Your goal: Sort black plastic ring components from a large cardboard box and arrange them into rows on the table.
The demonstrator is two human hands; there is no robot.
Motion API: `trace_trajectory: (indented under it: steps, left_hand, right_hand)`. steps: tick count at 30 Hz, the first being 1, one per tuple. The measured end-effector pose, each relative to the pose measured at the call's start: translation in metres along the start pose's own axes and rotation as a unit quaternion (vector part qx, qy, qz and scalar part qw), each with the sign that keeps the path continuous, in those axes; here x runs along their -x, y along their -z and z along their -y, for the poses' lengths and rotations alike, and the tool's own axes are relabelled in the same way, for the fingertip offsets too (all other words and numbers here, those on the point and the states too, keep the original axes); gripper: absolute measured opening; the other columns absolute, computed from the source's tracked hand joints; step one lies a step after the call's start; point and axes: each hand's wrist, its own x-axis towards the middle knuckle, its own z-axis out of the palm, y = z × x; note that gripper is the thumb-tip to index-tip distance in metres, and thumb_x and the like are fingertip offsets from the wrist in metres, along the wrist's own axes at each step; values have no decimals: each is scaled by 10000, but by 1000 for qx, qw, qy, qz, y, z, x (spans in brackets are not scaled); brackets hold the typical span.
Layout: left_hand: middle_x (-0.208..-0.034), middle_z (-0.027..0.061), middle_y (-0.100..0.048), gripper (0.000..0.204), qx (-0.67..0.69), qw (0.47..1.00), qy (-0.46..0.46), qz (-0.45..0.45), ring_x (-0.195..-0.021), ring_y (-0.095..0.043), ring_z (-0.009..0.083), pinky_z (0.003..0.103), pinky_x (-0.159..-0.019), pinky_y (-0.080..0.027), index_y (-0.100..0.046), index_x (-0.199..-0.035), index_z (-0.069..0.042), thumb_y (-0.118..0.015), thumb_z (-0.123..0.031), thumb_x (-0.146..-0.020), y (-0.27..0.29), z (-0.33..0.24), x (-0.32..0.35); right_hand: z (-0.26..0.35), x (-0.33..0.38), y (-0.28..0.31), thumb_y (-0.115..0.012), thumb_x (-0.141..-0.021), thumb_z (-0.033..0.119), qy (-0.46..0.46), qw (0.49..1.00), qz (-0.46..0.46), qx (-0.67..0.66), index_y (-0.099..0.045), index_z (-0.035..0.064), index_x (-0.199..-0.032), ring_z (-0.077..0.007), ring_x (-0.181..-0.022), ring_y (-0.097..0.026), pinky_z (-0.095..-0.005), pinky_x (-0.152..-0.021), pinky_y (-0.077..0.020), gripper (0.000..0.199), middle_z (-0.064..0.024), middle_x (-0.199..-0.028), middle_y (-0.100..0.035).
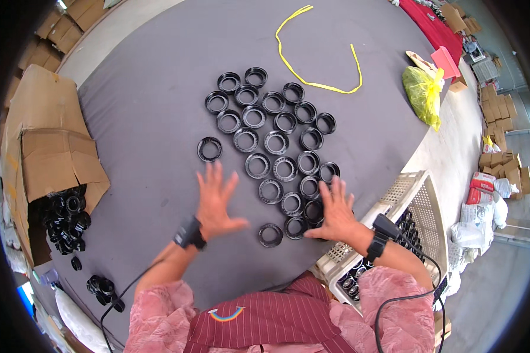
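Several black plastic rings [276,142] lie spread over the middle of the grey-covered table [147,112], mostly flat with their holes facing up. My left hand [216,204] is open with fingers spread, just below a ring [209,149] at the group's left side, and holds nothing. At the right edge of the group my right hand [337,213] is also open, its fingers apart over or beside the rings there; whether it touches them I cannot tell. Between the hands, one ring [270,235] lies near the table's front.
A cardboard box [56,147] at the left spills small black parts [68,217]. At the right front stands a beige plastic crate [421,194] holding more black rings. A yellow strap [288,62] lies at the back, a yellow bag [421,94] at the right edge.
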Motion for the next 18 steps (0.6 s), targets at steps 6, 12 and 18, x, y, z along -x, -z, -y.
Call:
trace_trajectory:
  steps: [6, 12, 18]
  left_hand:
    - [-1576, 342, -90, 1193, -8, 991, 12, 129, -1406, -71, 629, 758, -1078, -104, -337, -1513, -98, -798, -683, -580, -89, -79, 50]
    - [-1573, 334, -95, 1149, 10, 996, 48, 74, -1362, -127, 666, 712, -1106, -165, -320, -1516, -86, -818, -601, -618, -117, -111, 4]
    - [-1566, 332, -117, 1133, 6, 997, 69, 37, -1356, -130, 670, 694, -1116, -172, -306, -1511, -49, -813, -585, -650, -133, -125, -37]
  right_hand:
    - [-20, 34, -44, -897, -538, 566, -145, 985, 89, -27, 53, 77, -1557, -557, -1448, 5, -764, -1049, -227, 1476, -305, -1591, 64]
    - [-43, 5, -40, -887, -609, 370, -140, 990, -28, -6, -67, 98, -1553, -502, -1471, -46, -752, -1057, -235, 1280, -247, -1613, 22]
    - [-78, -35, -25, -861, -663, 255, -158, 984, -80, -9, -60, 117, -1558, -464, -1488, -28, -709, -1100, -211, 1209, -235, -1618, 22]
